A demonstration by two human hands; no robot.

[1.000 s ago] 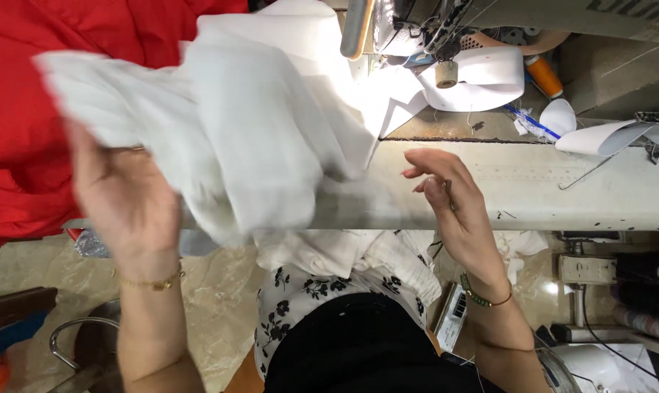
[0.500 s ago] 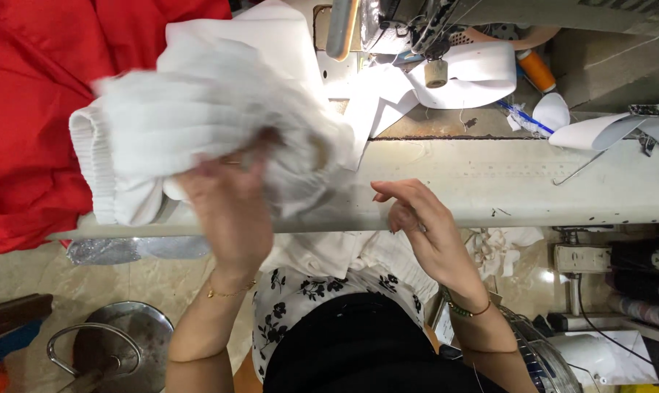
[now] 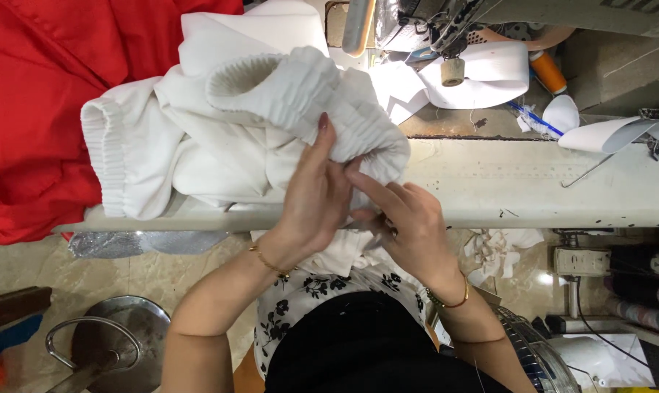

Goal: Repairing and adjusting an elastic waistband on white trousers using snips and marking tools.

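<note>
Both the left hand [image 3: 316,195] and right hand [image 3: 406,222] are grasping the white ribbed garment [image 3: 235,131] at the bench's [image 3: 533,185] front edge.

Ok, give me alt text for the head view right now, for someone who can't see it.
Both hands, left hand and right hand, pinch the ribbed edge of a bunched white garment at the front of a sewing table. Red fabric is heaped at the left, and the sewing machine stands behind with an orange thread spool.

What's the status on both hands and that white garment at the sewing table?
Left hand and right hand both gripping the white ribbed garment. Garment bunched on the table edge. Red fabric beside it, apart from the hands.
</note>
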